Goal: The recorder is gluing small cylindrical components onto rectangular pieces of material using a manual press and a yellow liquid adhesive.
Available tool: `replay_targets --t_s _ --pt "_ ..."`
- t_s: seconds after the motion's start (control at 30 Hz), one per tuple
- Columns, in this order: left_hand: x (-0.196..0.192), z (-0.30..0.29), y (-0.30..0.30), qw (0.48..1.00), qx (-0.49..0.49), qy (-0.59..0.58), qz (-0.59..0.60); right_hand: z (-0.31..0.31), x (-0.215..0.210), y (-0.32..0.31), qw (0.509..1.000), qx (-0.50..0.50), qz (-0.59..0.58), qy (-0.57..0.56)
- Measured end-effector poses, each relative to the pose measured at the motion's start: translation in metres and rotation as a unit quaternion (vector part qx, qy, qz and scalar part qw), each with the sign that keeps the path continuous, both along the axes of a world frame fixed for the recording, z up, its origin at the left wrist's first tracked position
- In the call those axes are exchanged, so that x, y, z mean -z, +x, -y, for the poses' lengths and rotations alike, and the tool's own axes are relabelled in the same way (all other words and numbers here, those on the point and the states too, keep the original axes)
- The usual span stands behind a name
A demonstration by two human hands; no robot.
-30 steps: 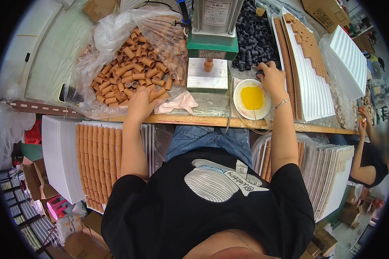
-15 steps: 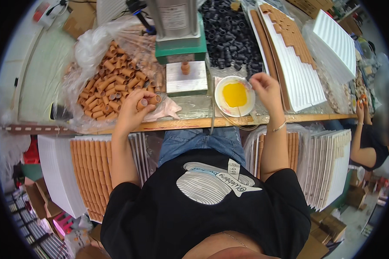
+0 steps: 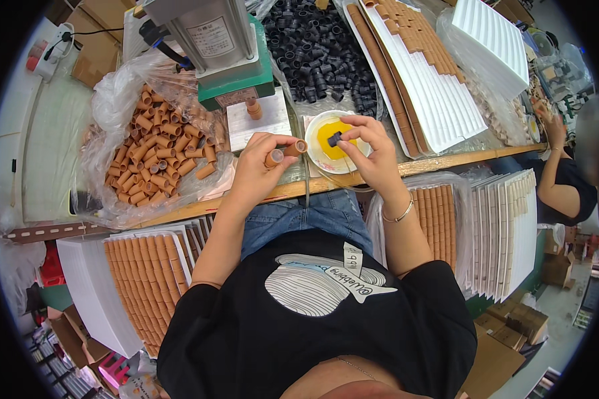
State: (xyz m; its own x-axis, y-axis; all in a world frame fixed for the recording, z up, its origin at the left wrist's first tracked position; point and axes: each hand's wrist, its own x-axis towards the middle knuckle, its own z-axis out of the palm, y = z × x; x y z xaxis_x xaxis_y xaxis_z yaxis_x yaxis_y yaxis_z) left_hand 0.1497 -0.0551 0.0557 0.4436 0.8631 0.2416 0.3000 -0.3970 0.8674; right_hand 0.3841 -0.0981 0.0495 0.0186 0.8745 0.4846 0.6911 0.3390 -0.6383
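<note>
My left hand (image 3: 256, 166) is closed around two short tan tubes. One tan tube (image 3: 273, 158) lies in the curl of its fingers, and the other tube (image 3: 299, 147) sticks out at the fingertips towards the bowl. My right hand (image 3: 374, 151) pinches a small black plastic fitting (image 3: 335, 139) between thumb and forefinger. It hangs over a white bowl (image 3: 315, 154) of yellow liquid (image 3: 327, 130); whether it touches the liquid I cannot tell. Behind my left hand, another tan piece (image 3: 253, 109) stands upright on the metal plate (image 3: 276, 118) of a press (image 3: 213, 40).
Loose tan tubes (image 3: 153, 149) fill a clear plastic bag at the left. Black fittings (image 3: 319, 60) are heaped behind the bowl. White ridged trays (image 3: 439, 123) with tan tubes lie at the right. A wooden table edge (image 3: 439, 165) runs before me. Another person (image 3: 559, 179) works at far right.
My left hand has moved right with its tubes, close to the bowl. My right hand has come from the bowl's right side to above it, the black fitting now plainly visible. The view has shifted.
</note>
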Motion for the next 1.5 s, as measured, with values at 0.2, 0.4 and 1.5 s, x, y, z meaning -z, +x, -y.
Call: replay_targets --t_s 0.2,0.4,1.5 --pt "-0.001 -0.005 0.02 0.997 0.025 0.065 -0.013 -0.007 -0.02 -0.02 0.996 -0.057 -0.059 0.037" --pt "0.008 -0.01 0.028 0.999 0.036 0.027 -0.005 -0.009 -0.04 0.0 0.994 -0.062 0.083 0.045" --pt "-0.007 -0.014 -0.028 0.998 -0.031 0.055 -0.025 -0.029 -0.037 -0.051 0.964 -0.135 0.23 0.003"
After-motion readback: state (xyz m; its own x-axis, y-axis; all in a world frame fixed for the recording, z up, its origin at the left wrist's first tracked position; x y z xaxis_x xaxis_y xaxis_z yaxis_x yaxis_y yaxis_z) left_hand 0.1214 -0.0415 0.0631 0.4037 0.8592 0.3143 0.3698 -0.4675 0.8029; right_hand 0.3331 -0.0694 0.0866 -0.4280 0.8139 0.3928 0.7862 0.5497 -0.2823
